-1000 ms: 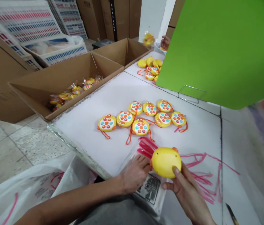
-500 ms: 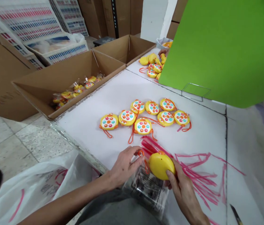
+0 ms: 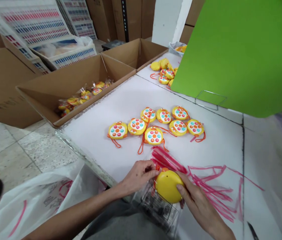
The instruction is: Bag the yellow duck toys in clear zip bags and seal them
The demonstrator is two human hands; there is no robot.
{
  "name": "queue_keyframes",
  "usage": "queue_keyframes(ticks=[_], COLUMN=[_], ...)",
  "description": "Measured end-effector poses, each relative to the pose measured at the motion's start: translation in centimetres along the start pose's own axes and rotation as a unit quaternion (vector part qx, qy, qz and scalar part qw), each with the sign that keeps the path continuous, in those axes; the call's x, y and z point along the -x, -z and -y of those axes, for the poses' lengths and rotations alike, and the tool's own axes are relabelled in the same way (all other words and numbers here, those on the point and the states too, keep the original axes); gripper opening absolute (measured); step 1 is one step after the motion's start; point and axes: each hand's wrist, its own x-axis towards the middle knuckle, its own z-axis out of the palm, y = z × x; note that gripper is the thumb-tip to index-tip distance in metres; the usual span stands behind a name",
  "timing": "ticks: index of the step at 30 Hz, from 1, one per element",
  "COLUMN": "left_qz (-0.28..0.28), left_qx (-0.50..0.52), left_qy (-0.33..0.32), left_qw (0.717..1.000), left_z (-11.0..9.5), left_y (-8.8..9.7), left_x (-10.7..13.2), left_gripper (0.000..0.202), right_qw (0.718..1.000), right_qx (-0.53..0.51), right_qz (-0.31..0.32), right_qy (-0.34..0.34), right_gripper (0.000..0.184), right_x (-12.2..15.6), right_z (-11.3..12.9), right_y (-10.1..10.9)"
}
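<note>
My right hand (image 3: 193, 195) grips a round yellow duck-shaped toy (image 3: 169, 186), its plain back facing up. At the toy's left edge, my left hand (image 3: 141, 175) pinches its orange cord (image 3: 157, 167). Beneath the toy, by my lap, lies a stack of clear printed plastic bags (image 3: 159, 206). Just beyond my hands is a bundle of pink plastic strips (image 3: 167, 158), with more loose strips (image 3: 216, 190) fanned out to the right. Several similar toys (image 3: 153, 136) rest face up farther on, showing coloured buttons and orange cords.
On the left, an open cardboard box (image 3: 80, 76) holds bagged toys; another box (image 3: 141, 53) stands behind it. A green board (image 3: 236, 56) rises at the right over a wire stand (image 3: 211, 100). More toys (image 3: 166, 71) are piled at the back. A blade (image 3: 252, 230) lies near right.
The toy has come slightly down and left in my right hand and turned a little. My left hand has moved closer to it, gathering the cord that hung looser before.
</note>
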Motion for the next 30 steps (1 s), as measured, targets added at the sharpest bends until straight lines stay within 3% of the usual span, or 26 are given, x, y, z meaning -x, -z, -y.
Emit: queue_keyframes(ticks=[5,8,11,13,15,18,20,23,30], left_qz=[-0.005,-0.01,-0.013,-0.013,-0.014,0.001,0.022,0.037,0.009], left_qx=[-0.019,-0.009,0.043,0.094,0.142,0.149,0.122,0.09,0.067], left_qy=[-0.016,-0.024,-0.022,-0.007,0.013,0.017,0.012,0.003,0.029], left_qw=[1.0,1.0,0.999,0.995,0.99,0.989,0.992,0.995,0.997], left_z=[-0.5,-0.6,-0.7,-0.6,-0.4,-0.1,0.0,0.0,0.1], left_y=[-0.4,-0.7,-1.1,-1.2,-1.2,-1.0,-0.8,-0.7,-0.9], left_x=[0.1,0.1,0.0,-0.1,-0.1,-0.1,-0.2,-0.3,-0.4], left_gripper=[0.02,0.018,0.014,0.013,0.013,0.014,0.017,0.02,0.024], right_qw=[0.996,0.984,0.962,0.949,0.942,0.941,0.938,0.933,0.916], right_qx=[0.059,0.115,0.193,0.266,0.305,0.258,0.217,0.223,0.246], right_qz=[0.063,0.111,0.14,0.096,0.006,-0.122,-0.169,-0.189,-0.222], right_qy=[0.005,0.077,0.135,0.14,0.142,0.182,0.211,0.21,0.227], right_gripper=[0.047,0.034,0.038,0.033,0.023,0.017,0.019,0.019,0.02], right_x=[-0.6,-1.1,-1.5,-1.6,-1.8,-2.3,-3.0,-4.0,-4.4], right_z=[1.1,1.8,2.4,2.4,2.1,2.0,2.3,3.0,3.6], right_y=[1.8,1.4,0.3,-0.4,-0.9,-1.3,-1.8,-2.7,-3.1])
